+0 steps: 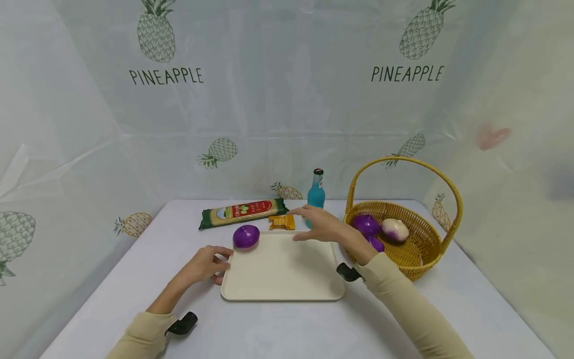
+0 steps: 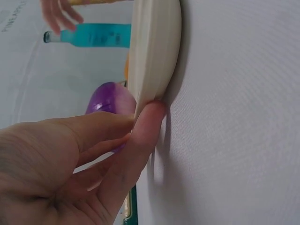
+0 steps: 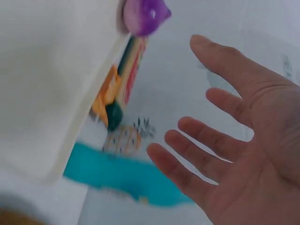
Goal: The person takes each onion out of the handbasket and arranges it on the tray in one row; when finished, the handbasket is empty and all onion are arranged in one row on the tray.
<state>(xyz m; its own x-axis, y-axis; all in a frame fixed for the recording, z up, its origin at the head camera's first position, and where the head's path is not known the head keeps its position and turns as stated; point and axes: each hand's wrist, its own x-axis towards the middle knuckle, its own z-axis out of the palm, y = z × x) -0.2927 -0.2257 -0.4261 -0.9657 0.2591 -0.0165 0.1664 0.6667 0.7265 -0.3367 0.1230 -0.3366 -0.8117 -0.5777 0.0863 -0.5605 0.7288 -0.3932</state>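
Note:
My left hand (image 1: 207, 265) pinches the left edge of a cream tray (image 1: 283, 279). In the left wrist view, one digit lies under the tray's rim (image 2: 157, 56) and others come from the upper side. A round purple vegetable like a turnip (image 1: 246, 237) sits at the tray's back left corner; it shows a pale pinkish side in the right wrist view. My right hand (image 1: 325, 227) is held over the tray's back right part, fingers spread and holding nothing. Behind that hand stands a bottle of blue drink (image 1: 316, 195), partly hidden by it.
A wicker basket (image 1: 414, 269) with a tall handle stands to the right, holding purple vegetables (image 1: 366, 225) and a white-and-purple turnip (image 1: 394, 230). Behind the tray lie a long green-ended food packet (image 1: 244, 211) and a small orange packet (image 1: 282, 222). A pineapple-print curtain hangs behind the white table.

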